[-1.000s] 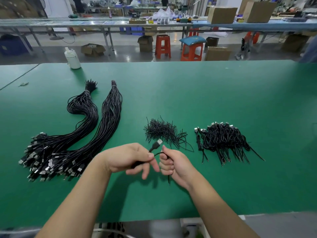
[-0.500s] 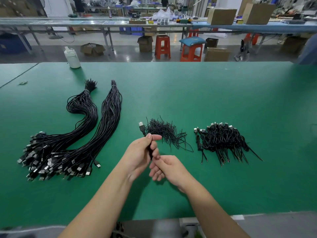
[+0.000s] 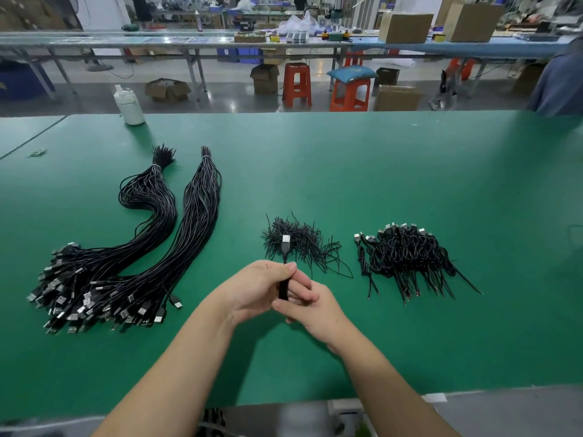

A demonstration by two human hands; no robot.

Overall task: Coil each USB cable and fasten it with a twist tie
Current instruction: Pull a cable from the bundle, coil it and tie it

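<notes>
Our left hand (image 3: 262, 290) grips the folded USB cable (image 3: 283, 287), plug up; right hand (image 3: 310, 305) pinches it from below, low above the green mat (image 3: 410, 171). We should keep loops tight, then grab a tie from the twist-tie pile (image 3: 296, 239) just ahead. Finished coils (image 3: 407, 257) right, loose bundles (image 3: 132, 247) left; open mat nearby.

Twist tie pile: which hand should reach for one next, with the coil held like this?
Probably right. The left hand grips the coiled cable, plug up, so it should stay. The right hand only supports it, on the side toward the twist tie pile.
</notes>
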